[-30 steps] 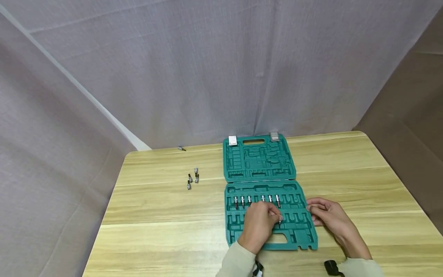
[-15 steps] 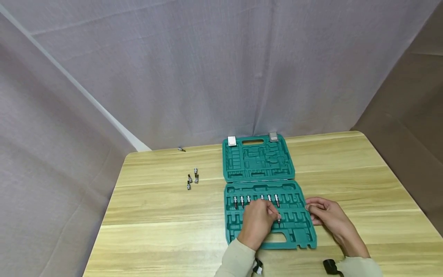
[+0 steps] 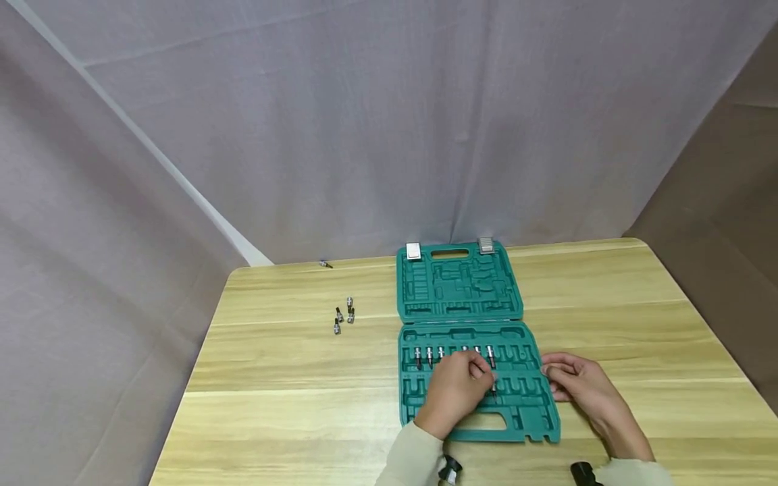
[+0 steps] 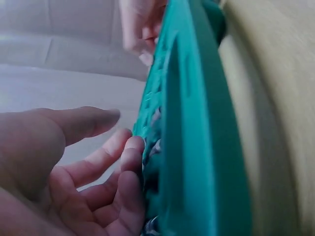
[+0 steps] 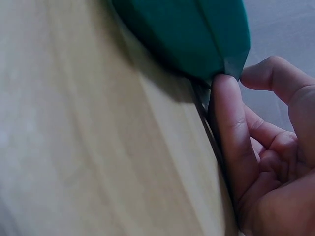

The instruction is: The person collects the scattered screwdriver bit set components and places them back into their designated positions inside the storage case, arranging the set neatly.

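A green socket-set case (image 3: 480, 436) lies unfolded on the table, its lower half towards me. My left hand (image 3: 460, 388) reaches over this half, fingertips at a small bit socket (image 3: 494, 389) in the front row of slots. In the left wrist view the left thumb (image 4: 93, 122) stands apart from the other fingers, which touch the case's moulded face. My right hand (image 3: 586, 388) pinches the case's right edge; in the right wrist view the fingers (image 5: 229, 113) meet the green corner. Several bit sockets (image 3: 491, 356) sit in the back row, partly hidden by my left hand.
Several loose bit sockets (image 3: 337, 327) lie on the wooden table (image 3: 273, 405) left of the case. Another bit socket (image 3: 325, 264) is near the back edge. The case lid (image 3: 460, 310), with two metal latches, lies flat towards the grey cloth (image 3: 365, 135) behind the table.
The head view has shifted slightly. My left fingertips have eased up a little from the front-row bit socket, which stays in place. The right hand keeps its hold on the case edge.
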Demonstrator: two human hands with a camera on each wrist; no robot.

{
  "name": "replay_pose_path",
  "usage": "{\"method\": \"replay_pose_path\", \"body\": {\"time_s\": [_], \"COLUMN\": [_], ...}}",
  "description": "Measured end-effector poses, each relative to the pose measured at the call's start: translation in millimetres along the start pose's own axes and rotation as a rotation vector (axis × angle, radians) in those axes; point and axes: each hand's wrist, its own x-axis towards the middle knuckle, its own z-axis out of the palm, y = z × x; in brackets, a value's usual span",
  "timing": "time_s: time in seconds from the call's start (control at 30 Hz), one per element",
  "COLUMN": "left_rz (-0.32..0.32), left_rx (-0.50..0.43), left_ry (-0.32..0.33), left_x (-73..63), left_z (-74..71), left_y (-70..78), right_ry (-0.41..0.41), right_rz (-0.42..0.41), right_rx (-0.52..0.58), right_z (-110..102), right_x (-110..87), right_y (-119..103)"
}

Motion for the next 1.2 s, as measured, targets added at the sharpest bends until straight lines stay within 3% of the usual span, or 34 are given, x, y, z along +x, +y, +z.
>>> {"method": "replay_pose_path", "body": {"time_s": [0.13,0.27,0.47,0.77,0.97,1.2], "left_rz": [0.028,0.063,0.097,0.045,-0.007,-0.116], "left_rx": [-0.09,-0.099,-0.091,-0.116,-0.125,-0.04], "left_ry": [-0.011,0.007,0.104,0.26,0.378,0.504], "left_x": [-4.6,-7.8,-7.9,-1.5,8.9,19.8], "left_z": [-12.8,-32.4,-66.4,-100.6,-114.3,-125.6], "left_y": [1.2,1.0,-0.7,-16.1,-39.8,-71.7], "right_ry": [-0.005,-0.011,-0.004,-0.004,-0.005,0.005], "right_rz": [-0.01,-0.017,-0.027,-0.027,-0.016,-0.008], "right_rx": [0.009,-0.008,-0.016,-0.007,0.0,0.004], "right_z": [0,2,2,1,0,0], "right_x": [-0.4,-0.5,1.2,1.8,1.9,1.5], "right_y": [1,1,-2,-1,0,3]}}
